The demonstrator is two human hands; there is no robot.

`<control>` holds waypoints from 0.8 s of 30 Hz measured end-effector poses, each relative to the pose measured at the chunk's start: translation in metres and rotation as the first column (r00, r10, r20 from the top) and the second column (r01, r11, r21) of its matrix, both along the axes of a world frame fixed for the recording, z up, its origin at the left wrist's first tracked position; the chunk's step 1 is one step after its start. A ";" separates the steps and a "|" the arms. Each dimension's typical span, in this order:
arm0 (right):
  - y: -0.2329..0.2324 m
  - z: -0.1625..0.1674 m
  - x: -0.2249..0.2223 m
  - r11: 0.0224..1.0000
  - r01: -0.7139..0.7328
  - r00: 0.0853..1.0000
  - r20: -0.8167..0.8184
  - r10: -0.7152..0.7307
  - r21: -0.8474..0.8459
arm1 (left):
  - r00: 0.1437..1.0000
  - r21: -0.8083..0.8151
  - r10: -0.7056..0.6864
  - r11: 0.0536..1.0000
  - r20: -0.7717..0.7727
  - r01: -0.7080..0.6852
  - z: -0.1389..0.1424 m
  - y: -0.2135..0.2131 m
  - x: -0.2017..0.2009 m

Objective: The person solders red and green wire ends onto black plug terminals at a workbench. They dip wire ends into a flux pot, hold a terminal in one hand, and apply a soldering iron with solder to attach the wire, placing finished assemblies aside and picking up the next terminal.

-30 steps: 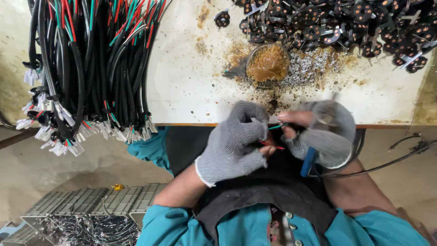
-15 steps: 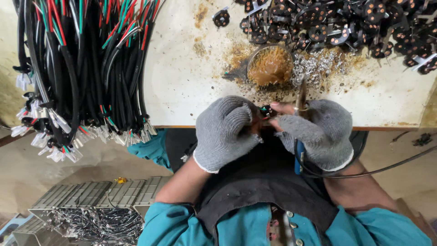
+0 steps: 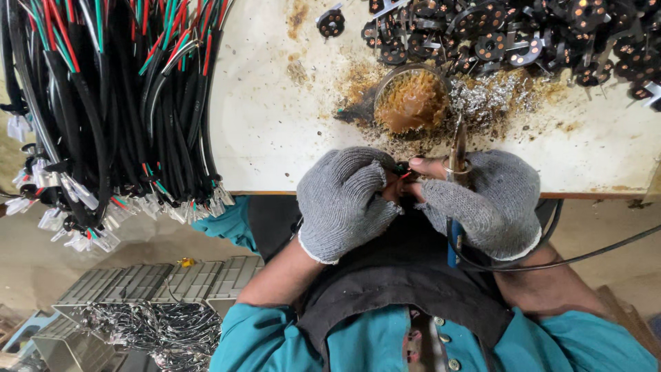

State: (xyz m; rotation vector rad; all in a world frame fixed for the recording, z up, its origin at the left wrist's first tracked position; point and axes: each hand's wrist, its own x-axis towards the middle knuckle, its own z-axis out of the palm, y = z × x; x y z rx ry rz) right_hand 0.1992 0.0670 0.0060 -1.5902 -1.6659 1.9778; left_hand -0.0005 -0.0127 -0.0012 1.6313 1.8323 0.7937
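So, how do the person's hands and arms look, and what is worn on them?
Both the left hand and the right hand wear grey knitted gloves with white-edged cuffs. The right glove leaves the fingertips bare. The forearms are bare, and teal sleeves are pushed up to about the elbows.

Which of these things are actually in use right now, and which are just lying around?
In use:
left hand and right hand
small wired part pinched between both
soldering iron in the right hand

Lying about:
flux tin
cable bundle
black round parts
solder scraps

Grey knit-cloth gloves — matt, rough; stained white bench; glossy plastic-sheathed cables.
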 end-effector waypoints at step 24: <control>-0.009 -0.031 0.043 0.346 -0.388 0.806 0.132 0.577 0.854 | 0.996 0.091 -0.091 0.992 -0.027 0.093 -0.008 -0.001 0.000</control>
